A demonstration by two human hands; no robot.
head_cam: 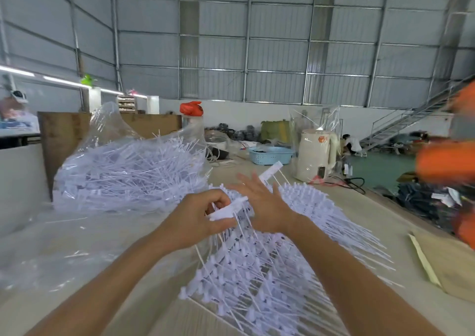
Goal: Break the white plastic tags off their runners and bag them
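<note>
Left hand (195, 217) pinching flat white tags (227, 211), spiky runners (270, 271) beneath

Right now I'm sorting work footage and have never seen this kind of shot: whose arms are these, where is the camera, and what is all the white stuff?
There is one picture, from a camera worn on a person's head, looking forward and down, so the two bare arms are the wearer's own. The left hand pinches a small bunch of white tags. The right hand lies open with fingers spread on a fanned pile of tags on runners, which covers the table. To the left, a clear bag holds loose tags. Further back stand a blue basket and a cream kettle.
</note>
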